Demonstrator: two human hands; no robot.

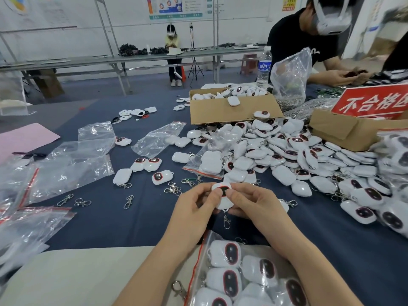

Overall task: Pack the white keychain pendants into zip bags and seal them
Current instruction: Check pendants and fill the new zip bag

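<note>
Both hands are on one white pendant near the table's front edge, left hand and right hand pinching it. Looks like checking before bagging; next it probably drops into the half-full zip bag just below.

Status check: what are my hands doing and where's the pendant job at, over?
Left hand and right hand both pinch one white pendant, clip dangling. Zip bag nearest you part filled, seal state unclear. Nothing between pendant and bag.
</note>
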